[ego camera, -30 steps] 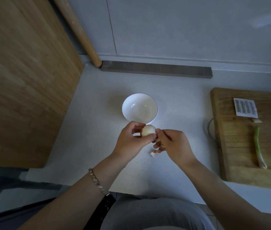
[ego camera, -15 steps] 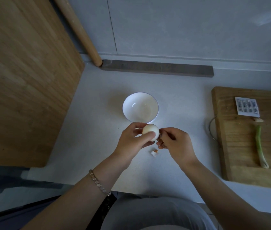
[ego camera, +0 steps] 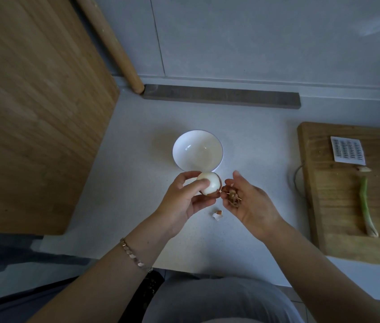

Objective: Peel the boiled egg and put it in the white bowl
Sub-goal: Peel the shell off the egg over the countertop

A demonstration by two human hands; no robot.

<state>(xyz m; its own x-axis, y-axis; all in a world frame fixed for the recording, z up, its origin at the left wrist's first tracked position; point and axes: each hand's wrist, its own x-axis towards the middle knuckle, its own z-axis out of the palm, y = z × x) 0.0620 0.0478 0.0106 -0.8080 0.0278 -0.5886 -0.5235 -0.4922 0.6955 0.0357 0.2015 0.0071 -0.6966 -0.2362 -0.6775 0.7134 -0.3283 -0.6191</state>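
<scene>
Egg (ego camera: 208, 185) is gripped between the curled fingers and thumb of the left hand (ego camera: 184, 202), held above the counter (ego camera: 137, 173) just in front of the white bowl (ego camera: 184, 145). Half a second ago the right hand (ego camera: 250, 205) was pressed against the shell; it has now been drawn aside and lies loosely open, palm up, with peeled shell pieces (ego camera: 232, 197) carried in it. Most of the white is bared, but brown shell is still seen along the lower edge, so peeling is judged nearly done, not finished. One shell fragment (ego camera: 217, 215) lies on the counter
</scene>
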